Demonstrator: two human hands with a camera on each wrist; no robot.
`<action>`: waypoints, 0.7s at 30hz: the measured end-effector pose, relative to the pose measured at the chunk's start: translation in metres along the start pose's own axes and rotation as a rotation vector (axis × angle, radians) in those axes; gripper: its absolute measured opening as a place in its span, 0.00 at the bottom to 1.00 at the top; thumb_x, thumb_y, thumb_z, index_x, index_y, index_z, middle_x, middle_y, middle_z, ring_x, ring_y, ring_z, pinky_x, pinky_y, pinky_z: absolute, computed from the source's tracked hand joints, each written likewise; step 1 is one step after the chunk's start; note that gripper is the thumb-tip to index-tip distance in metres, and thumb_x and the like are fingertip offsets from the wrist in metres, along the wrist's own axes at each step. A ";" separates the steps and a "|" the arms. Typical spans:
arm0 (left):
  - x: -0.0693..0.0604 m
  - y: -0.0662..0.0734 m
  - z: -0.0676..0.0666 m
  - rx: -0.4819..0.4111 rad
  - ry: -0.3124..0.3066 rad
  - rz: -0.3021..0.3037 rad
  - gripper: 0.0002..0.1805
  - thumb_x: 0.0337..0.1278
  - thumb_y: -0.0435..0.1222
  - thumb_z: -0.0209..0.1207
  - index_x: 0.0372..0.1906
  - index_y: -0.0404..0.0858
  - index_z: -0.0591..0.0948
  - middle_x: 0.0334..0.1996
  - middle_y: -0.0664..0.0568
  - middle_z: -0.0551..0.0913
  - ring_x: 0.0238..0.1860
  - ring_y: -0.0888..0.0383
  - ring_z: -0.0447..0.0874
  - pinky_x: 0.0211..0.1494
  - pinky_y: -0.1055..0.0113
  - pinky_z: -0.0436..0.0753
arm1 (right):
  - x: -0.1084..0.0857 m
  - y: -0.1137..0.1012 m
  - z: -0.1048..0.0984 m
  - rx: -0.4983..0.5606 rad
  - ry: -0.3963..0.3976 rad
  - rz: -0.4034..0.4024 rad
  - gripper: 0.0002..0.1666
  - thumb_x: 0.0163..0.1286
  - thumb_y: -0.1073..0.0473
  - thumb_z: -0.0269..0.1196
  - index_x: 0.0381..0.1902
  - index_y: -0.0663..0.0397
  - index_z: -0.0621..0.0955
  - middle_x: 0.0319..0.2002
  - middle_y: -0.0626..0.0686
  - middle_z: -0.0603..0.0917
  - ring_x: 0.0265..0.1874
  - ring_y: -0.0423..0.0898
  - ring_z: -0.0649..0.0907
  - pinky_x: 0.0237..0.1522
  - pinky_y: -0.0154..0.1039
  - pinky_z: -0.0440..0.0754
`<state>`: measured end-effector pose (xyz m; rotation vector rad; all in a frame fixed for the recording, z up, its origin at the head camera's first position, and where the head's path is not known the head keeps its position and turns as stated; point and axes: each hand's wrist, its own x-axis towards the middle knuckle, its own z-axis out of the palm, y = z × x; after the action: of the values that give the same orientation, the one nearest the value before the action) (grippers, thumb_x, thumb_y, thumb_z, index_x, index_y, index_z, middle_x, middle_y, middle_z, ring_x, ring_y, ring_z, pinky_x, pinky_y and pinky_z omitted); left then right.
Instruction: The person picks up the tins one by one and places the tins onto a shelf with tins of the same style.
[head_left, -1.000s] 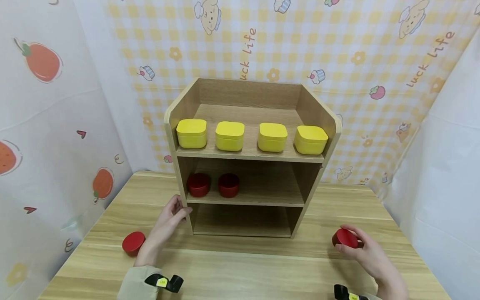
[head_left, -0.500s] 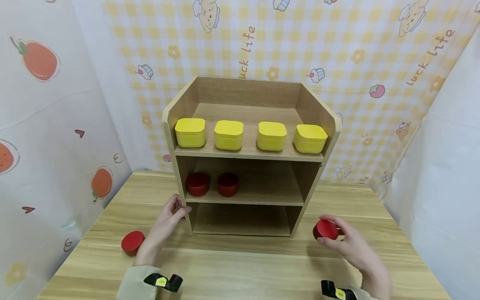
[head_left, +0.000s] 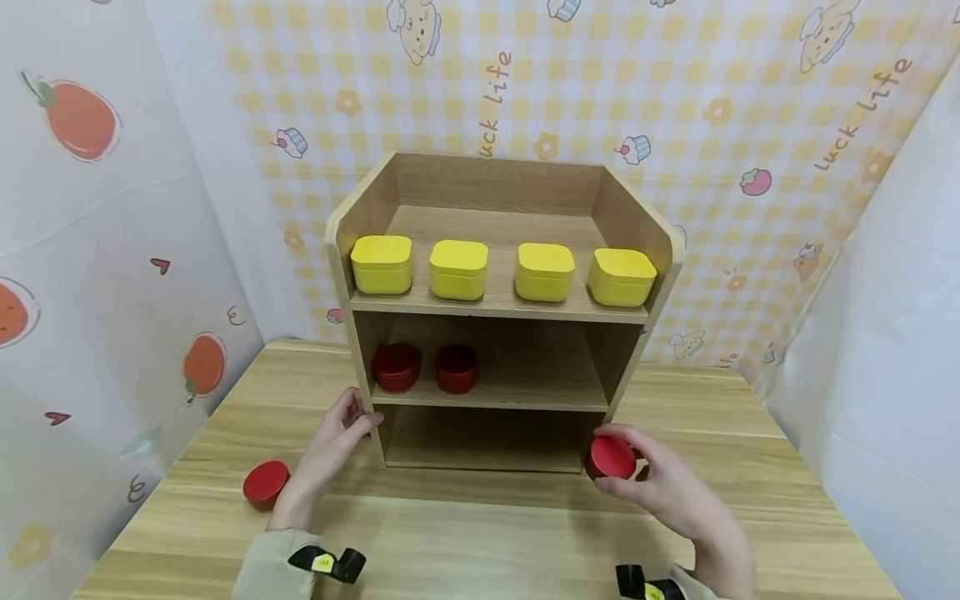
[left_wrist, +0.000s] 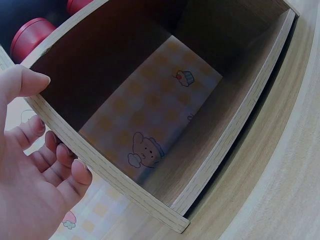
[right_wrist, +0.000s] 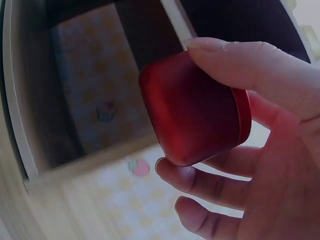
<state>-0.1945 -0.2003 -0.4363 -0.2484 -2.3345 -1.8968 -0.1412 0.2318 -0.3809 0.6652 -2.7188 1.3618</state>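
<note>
A small wooden shelf unit [head_left: 480, 310] stands on the table. My left hand [head_left: 339, 437] grips its left side panel [left_wrist: 107, 165], thumb on the front edge and fingers along the outside. In my right hand [head_left: 667, 483] is a small red lidded tin [head_left: 611, 457], pinched between thumb and fingers just off the unit's lower right corner. The right wrist view shows the same red tin [right_wrist: 192, 110] close up, in front of the shelf opening. Two more red tins, one at the left [head_left: 397, 367] and one beside it [head_left: 456, 368], sit on the middle shelf.
Several yellow lidded boxes [head_left: 459, 271] line the top shelf's front. Another red tin [head_left: 266, 484] lies on the table [head_left: 480, 550] left of my left forearm. Patterned cloth [head_left: 547, 75] hangs behind and beside the unit.
My right hand has carried the red tin leftwards across the table, up to the unit's lower right corner. My left hand keeps its place on the side panel.
</note>
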 end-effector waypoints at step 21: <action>-0.002 0.002 0.000 0.005 -0.007 0.001 0.11 0.64 0.31 0.55 0.45 0.32 0.67 0.32 0.48 0.67 0.34 0.55 0.71 0.38 0.65 0.77 | 0.041 -0.052 0.024 -0.095 -0.029 -0.147 0.32 0.54 0.58 0.75 0.58 0.43 0.77 0.45 0.42 0.78 0.40 0.42 0.77 0.40 0.36 0.78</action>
<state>-0.1924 -0.2000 -0.4347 -0.2569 -2.3426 -1.8928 -0.1544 0.1711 -0.3473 0.8637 -2.6758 1.1920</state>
